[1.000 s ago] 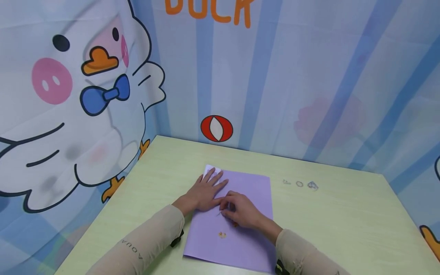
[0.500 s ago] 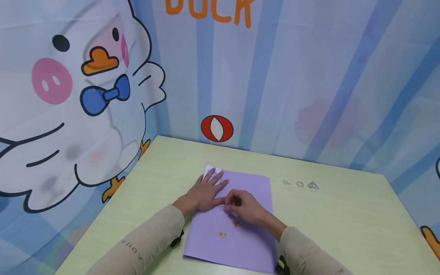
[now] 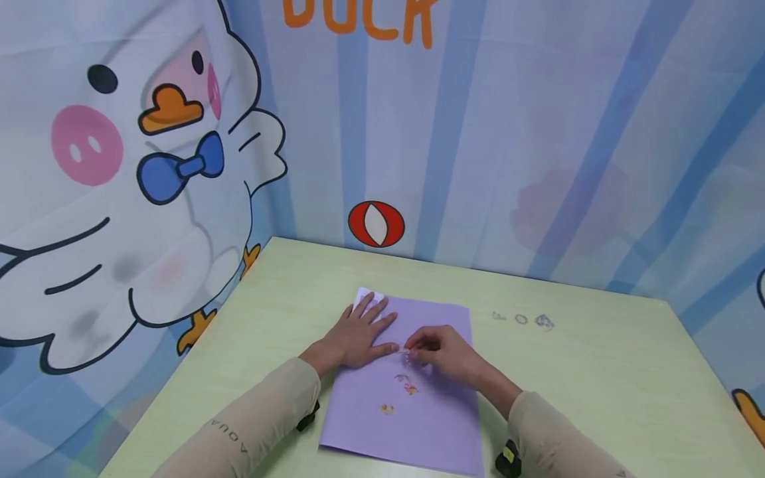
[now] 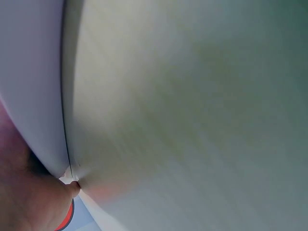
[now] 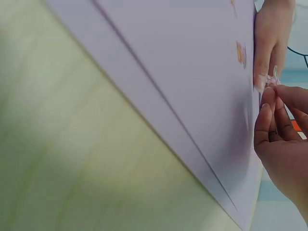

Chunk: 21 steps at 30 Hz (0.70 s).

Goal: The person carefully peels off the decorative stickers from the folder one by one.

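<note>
A purple sheet or folder [image 3: 430, 431] lies on the table. My left hand [image 3: 361, 335] rests flat on its upper left part, fingers spread, over a white piece [image 3: 361, 293] at the corner. My right hand [image 3: 445, 355] is just right of the left thumb. Between its thumb and fingertips it pinches a small transparent sticker [image 5: 272, 77], clearest in the right wrist view; its pattern is too small to tell. Below the hands, on the purple surface, are a small orange sticker [image 3: 387, 409] and a pink, orange and grey one [image 3: 409, 386].
Several small clear pieces lie on the table right of the sheet: a faint one [image 3: 499, 317], a ring-shaped one [image 3: 521, 319] and a bluish one [image 3: 544, 322]. A printed cloth backdrop [image 3: 478, 133] stands along the table's far and left sides.
My right hand has moved right and slightly away from me, still pinching the small sticker. The pink, orange and grey sticker beneath it has come into view. My left hand stays put.
</note>
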### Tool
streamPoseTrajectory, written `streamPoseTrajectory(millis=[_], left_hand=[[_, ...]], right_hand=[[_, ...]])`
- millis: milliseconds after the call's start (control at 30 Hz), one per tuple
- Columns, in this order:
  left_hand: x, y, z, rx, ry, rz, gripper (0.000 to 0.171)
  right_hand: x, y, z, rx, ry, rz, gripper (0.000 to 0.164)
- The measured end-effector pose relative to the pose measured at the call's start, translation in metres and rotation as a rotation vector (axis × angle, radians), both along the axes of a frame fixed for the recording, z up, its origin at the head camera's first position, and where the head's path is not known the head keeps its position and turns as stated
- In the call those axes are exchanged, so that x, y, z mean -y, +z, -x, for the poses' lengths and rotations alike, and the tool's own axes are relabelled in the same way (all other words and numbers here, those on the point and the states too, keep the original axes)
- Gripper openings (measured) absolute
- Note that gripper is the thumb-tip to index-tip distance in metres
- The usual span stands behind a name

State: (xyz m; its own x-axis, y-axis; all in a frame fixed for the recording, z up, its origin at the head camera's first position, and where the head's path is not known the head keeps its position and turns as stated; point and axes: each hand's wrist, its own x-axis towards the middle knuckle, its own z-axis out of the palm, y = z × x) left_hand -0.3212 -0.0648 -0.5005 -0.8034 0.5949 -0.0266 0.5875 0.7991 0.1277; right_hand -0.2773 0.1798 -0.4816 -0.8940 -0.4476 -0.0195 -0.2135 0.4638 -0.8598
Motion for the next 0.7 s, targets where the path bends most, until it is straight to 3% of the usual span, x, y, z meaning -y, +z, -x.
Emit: streamPoseTrajectory(millis=[333, 700], left_hand=[[0.000, -0.002, 0.000, 0.008, -0.001, -0.007, 0.079], [0.000, -0.001, 0.000, 0.008, -0.006, -0.024, 0.078]], right_hand=[[-0.025, 0.014, 0.000, -0.035, -0.083, 0.043, 0.008], [-0.049, 0.006, 0.008, -0.009, -0.236, 0.060, 0.010]])
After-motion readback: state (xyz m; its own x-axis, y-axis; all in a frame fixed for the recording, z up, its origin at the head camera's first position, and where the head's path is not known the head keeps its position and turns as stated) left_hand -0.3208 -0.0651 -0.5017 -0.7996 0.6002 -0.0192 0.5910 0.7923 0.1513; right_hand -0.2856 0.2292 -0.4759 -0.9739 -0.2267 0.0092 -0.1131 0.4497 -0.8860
